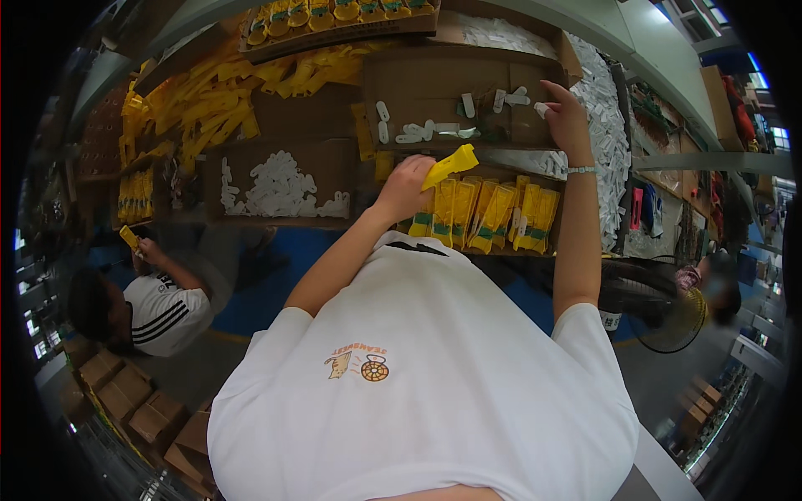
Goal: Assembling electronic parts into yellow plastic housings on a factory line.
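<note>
Head view: your left hand [405, 190] grips a yellow plastic piece [451, 167], centre frame, fingers wrapped.
Right hand [568, 123], upper right of centre: fingers part-spread, white bit [541, 109] at fingertips, can't tell if held. White pieces [511, 98] just left, in cardboard tray [418, 83].

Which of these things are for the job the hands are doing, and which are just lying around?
Seems part of the job:
yellow piece in the left hand
white pieces in the tray by the right hand

Probably just around:
round fan
brown boxes, lower left
pink thing, right
</note>
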